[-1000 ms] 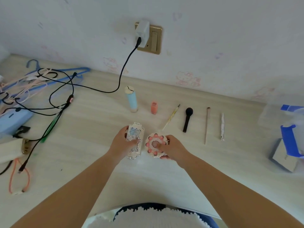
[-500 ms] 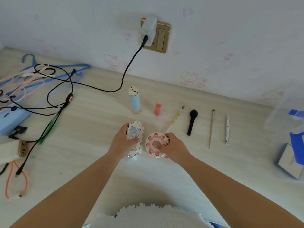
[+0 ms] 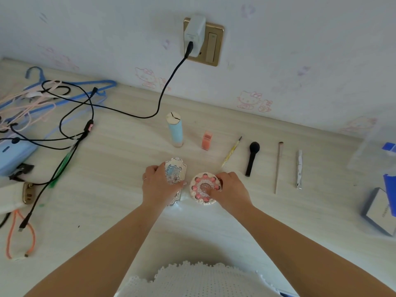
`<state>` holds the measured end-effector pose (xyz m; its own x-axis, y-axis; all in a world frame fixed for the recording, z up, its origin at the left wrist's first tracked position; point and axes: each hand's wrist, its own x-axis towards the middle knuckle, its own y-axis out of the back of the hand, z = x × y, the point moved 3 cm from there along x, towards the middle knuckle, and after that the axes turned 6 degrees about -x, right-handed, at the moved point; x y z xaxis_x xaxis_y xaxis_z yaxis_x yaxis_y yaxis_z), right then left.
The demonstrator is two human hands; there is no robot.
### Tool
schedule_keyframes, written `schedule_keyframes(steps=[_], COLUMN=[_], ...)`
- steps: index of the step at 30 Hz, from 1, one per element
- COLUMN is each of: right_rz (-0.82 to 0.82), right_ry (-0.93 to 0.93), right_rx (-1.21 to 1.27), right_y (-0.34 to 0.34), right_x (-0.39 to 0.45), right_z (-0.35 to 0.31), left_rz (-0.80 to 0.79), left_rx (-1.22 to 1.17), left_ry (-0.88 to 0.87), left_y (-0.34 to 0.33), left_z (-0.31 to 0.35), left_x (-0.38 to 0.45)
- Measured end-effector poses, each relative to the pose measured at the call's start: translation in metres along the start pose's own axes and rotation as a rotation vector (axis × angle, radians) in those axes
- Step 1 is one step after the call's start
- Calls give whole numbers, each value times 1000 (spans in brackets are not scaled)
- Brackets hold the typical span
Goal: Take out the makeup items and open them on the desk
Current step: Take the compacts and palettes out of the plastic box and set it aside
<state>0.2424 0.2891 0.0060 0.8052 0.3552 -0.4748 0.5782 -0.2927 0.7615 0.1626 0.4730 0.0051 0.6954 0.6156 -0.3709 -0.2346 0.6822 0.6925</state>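
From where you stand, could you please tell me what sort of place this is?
Probably a bedroom desk at home, used as a dressing table. Cartoon-cat stickers dot the pale wall, blue and pink plastic clothes hangers lie on the pale wood-grain desk, and a black makeup brush sits in a row of cosmetics.

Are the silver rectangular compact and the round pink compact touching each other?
Apart. The head view shows a strip of bare desk between the silver compact and the round pink compact.

No legible text, brand or number anywhere. White card [image 3: 380, 211] at right edge of counter [image 3: 120, 172] carries a line of small print, too blurred to read.
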Motion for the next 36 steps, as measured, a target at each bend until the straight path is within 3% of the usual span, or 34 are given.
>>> schedule_keyframes(steps=[9,14,21,27,36], right_rz=[5,159,260,356,579], right_ry=[12,80,84,92,194], right_rx=[20,135,446,591,701], right_y=[0,20,64,109,215], right_x=[0,-10,-34,-64,-135], right_z=[3,9,27,65,187], left_rz=[-16,123,-20,-154,-363], left_rx=[20,-348,-551,-582,-573], left_ry=[30,-23,-209,-350,-555], left_y=[-1,21,20,-15,-111], left_z=[-1,16,86,152,271], left_x=[3,-9,-47,-87,-166])
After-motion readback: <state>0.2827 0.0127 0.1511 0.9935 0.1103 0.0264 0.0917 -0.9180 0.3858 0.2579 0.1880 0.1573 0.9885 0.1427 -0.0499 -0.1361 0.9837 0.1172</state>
